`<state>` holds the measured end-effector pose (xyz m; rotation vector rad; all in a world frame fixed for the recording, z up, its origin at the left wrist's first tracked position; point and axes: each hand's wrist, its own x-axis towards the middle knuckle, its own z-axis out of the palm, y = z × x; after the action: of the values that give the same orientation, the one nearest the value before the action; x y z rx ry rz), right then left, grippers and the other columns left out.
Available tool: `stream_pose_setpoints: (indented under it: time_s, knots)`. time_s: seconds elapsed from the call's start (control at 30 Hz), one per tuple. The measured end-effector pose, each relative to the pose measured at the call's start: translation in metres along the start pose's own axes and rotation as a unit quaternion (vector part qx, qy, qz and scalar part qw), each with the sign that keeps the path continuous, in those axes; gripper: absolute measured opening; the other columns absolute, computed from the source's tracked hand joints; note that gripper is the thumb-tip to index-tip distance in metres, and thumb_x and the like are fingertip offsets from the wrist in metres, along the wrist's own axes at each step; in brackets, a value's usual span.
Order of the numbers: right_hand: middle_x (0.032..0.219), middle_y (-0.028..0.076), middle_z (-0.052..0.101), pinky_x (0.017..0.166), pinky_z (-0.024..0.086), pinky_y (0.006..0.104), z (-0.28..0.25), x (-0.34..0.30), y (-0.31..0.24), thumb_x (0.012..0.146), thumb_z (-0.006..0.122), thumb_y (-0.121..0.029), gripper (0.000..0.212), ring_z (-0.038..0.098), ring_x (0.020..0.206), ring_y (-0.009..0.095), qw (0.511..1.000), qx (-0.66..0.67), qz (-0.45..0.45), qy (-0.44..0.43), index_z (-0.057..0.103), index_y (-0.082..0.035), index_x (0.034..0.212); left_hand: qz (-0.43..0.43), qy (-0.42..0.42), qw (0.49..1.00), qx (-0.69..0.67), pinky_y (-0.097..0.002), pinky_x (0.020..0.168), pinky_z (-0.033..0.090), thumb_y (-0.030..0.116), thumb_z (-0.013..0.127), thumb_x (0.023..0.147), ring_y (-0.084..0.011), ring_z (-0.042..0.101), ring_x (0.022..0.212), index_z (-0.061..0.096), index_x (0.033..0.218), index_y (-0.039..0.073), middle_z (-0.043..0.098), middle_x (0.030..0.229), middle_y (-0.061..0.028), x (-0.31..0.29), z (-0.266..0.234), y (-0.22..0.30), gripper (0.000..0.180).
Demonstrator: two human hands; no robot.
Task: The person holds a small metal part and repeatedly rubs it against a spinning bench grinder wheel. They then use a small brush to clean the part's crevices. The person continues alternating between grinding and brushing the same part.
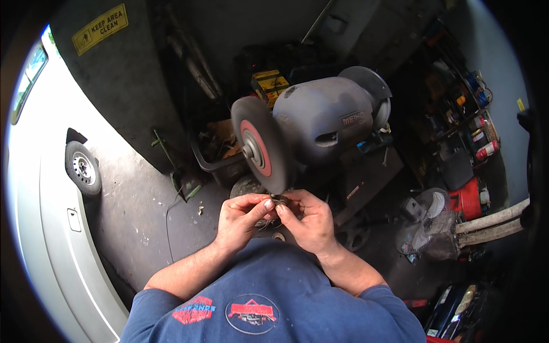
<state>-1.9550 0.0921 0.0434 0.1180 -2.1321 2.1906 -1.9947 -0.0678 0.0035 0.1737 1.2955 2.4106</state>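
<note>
Both my hands meet just below a grey bench grinder [320, 120]. My left hand [243, 220] and my right hand [306, 220] together pinch a small dark metal ring-like part [279, 200] between thumbs and fingertips. The part sits right under the lower rim of the grinder's dark wheel [260, 146], which has a red centre disc. Whether the part touches the wheel I cannot tell. A second wheel [372, 86] is on the grinder's far end.
A white car's side and one tyre [83, 168] lie to my left on a concrete floor. A dark plastic bin [220, 166] of scrap stands behind the wheel. A small fan [429, 220], a red canister [472, 197] and cluttered shelves [469, 114] fill the right.
</note>
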Motion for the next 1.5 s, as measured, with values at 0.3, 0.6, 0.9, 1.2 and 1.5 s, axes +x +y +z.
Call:
stream_pose_setpoints:
  time_s: [0.3,0.6,0.9,1.2,1.5]
  knots:
    - [0.087,0.008,0.069,0.068,0.055,0.0214,0.007,0.009,-0.004,0.094,0.061,-0.004,0.010,0.066,0.077,0.009,0.998,0.002,0.056,-0.007,0.060,0.003,0.102,0.023,0.035,0.999,0.006,-0.0265,0.073,0.054,0.008,0.069,0.090,-0.0140,0.065,0.076,0.069,0.101,-0.004,0.070,0.090,-0.0106,0.000,-0.007,-0.001,0.016]
    - [0.088,0.008,0.068,0.064,0.054,0.0203,0.008,0.009,0.006,0.094,0.060,-0.003,0.007,0.064,0.076,0.009,0.996,0.055,0.073,-0.001,0.060,0.001,0.101,0.010,0.039,0.999,0.019,-0.0254,0.072,0.054,0.012,0.071,0.090,-0.0128,0.065,0.076,0.069,0.100,-0.004,0.070,0.089,-0.0096,0.001,-0.007,0.006,0.018]
    - [0.085,0.010,0.069,0.064,0.054,0.0269,0.011,0.001,-0.010,0.081,0.071,0.002,0.019,0.066,0.075,0.014,0.957,-0.203,-0.204,0.042,0.064,0.003,0.099,0.112,-0.019,0.991,0.069,-0.0255,0.077,0.053,0.008,0.071,0.089,-0.0133,0.065,0.082,0.070,0.102,-0.004,0.071,0.095,-0.0101,-0.003,-0.008,0.007,0.018]
    - [0.085,0.009,0.070,0.065,0.055,0.0249,0.007,-0.001,-0.012,0.082,0.070,0.005,0.019,0.067,0.075,0.012,0.975,-0.167,-0.139,0.036,0.063,0.004,0.099,0.060,-0.044,0.997,-0.013,-0.0260,0.077,0.054,0.005,0.067,0.091,-0.0137,0.066,0.085,0.069,0.103,-0.004,0.071,0.096,-0.0101,-0.004,-0.008,-0.003,0.015]
    - [0.085,0.009,0.071,0.065,0.056,0.0220,0.006,0.006,-0.009,0.087,0.069,0.000,0.014,0.070,0.076,0.011,0.992,-0.109,-0.056,0.026,0.063,0.004,0.099,0.014,-0.010,1.000,-0.009,-0.0270,0.077,0.055,0.006,0.065,0.092,-0.0159,0.067,0.081,0.068,0.102,-0.005,0.070,0.095,-0.0124,0.001,-0.007,-0.002,0.015]
